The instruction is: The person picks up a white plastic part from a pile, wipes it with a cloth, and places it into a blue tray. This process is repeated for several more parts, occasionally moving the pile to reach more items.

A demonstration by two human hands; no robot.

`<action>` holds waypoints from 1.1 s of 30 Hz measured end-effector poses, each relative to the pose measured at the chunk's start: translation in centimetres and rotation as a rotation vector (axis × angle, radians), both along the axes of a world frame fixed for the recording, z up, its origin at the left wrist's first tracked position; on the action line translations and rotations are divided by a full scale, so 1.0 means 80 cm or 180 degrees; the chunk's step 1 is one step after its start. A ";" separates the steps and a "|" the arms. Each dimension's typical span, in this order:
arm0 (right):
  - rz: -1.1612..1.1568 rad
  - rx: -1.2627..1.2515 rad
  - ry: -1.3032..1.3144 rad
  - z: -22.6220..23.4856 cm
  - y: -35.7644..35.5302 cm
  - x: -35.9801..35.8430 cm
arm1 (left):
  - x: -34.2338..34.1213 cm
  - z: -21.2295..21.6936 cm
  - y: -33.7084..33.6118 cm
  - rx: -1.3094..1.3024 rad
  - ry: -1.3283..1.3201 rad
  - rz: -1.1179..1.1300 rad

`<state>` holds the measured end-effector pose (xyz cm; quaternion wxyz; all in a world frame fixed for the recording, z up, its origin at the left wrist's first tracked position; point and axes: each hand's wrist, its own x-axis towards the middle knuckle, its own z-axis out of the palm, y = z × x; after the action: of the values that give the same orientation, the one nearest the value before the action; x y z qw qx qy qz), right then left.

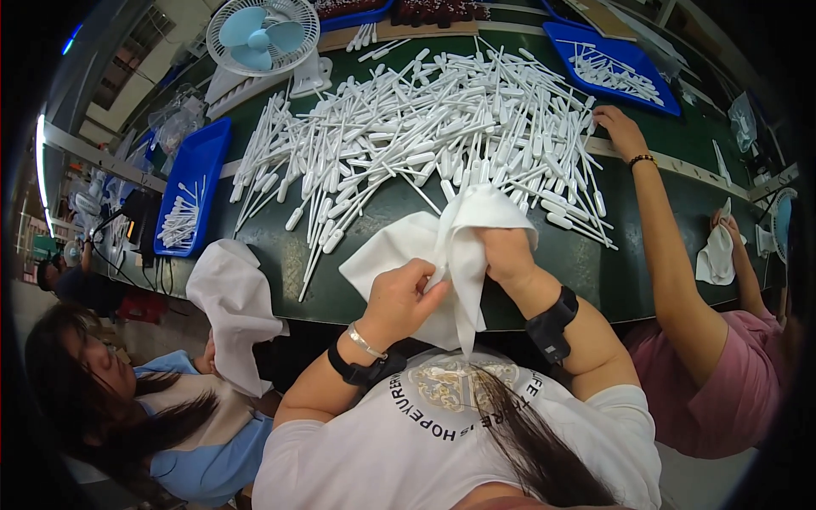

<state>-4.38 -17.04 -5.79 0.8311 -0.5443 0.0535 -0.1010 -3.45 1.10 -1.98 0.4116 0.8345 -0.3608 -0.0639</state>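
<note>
LH [398, 297] nr grn table [663, 229], fan [259, 39] beyond

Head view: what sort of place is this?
Probably a factory or workshop floor for manual work: a big heap of white pipette-like pieces on a green worktable, blue trays holding more, and a co-worker on each side with a white cloth.
</note>
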 end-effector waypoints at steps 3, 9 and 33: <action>-0.0293 0.0548 0.0137 0.002 -0.001 0.003 | 0.000 0.001 0.016 -0.0395 0.1762 -0.0012; -0.0262 -0.1860 -0.0775 -0.004 -0.009 0.006 | 0.013 -0.003 0.049 -0.1511 0.4237 -0.0578; 0.0554 -0.1650 0.0488 -0.008 -0.022 0.026 | 0.228 0.093 -0.364 0.0030 0.1885 -0.0794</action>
<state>-2.33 -18.77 -6.43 0.6633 -0.7472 0.0416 0.0019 14.77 -27.99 5.46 0.4838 0.7308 -0.3245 -0.3557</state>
